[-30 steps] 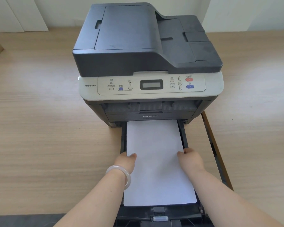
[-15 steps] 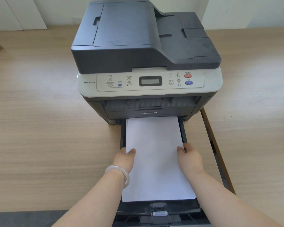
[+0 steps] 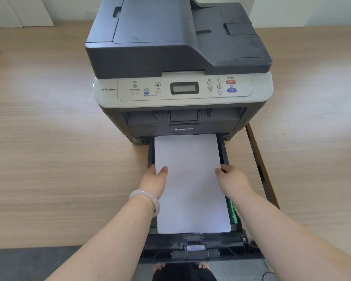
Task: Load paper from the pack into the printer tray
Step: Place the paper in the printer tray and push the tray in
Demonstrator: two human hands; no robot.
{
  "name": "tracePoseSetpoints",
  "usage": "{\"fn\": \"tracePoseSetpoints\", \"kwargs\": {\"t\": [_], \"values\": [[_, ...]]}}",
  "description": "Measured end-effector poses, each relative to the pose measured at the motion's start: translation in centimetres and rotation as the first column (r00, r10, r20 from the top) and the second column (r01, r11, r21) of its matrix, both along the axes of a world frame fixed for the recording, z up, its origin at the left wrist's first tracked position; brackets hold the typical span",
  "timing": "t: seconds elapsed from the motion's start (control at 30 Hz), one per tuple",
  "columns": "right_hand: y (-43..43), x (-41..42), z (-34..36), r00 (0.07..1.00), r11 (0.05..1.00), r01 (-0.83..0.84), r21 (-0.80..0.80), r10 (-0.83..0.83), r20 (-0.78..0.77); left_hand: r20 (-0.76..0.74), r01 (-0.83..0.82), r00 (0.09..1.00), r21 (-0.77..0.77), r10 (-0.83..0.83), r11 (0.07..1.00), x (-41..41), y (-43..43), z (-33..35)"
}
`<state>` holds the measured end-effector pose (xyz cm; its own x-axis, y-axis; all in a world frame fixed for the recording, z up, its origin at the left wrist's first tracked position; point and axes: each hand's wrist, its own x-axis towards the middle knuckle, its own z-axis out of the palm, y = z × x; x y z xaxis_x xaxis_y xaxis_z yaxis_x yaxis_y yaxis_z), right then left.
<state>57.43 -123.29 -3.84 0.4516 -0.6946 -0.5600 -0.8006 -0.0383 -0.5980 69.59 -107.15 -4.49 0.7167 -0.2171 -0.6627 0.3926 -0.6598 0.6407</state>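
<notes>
1. Tray front lip overhangs the near edge of the surface; the tray is pulled well out of the printer.
2. Paper stack lies flat in the paper tray. Its near end now sits just behind the rear guide, and its far end reaches under the printer's front opening. A second ago it lay looser and slightly skewed.
3. Left hand: clenched on the stack's left edge, thumb on top, fingers hidden under it.
4. Right hand: same grasp on the right edge. Both hands have slid a bit further toward the printer.
5. Printer is unchanged. Judgement: paper nearly seated; next, release it, set the green side guide, and push the tray in.
</notes>
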Motion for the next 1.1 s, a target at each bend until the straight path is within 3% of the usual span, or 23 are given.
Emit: {"fn": "tracePoseSetpoints", "kwargs": {"t": [0.33,0.6,0.87,1.1], "values": [[0.5,-4.7,1.5,0.988,0.998,-0.017,-0.059,0.026,0.152,-0.039,-0.174,0.985,-0.181,0.169,0.968,-0.3,3.7,1.5],[2.3,-7.1,1.7,0.989,0.993,-0.111,-0.043,0.115,0.095,-0.11,-0.145,0.986,-0.195,0.125,0.97,-3.3,6.9,1.3],[3.2,-6.7,1.5,0.991,0.999,-0.032,0.026,0.029,0.132,-0.194,-0.142,0.976,-0.234,0.097,0.962,-3.8,6.5,0.7],[3.1,-7.7,1.1,0.997,0.992,0.031,0.12,-0.039,0.067,-0.094,-0.032,0.995,-0.168,0.016,0.985,-5.1,6.3,1.0]]}}
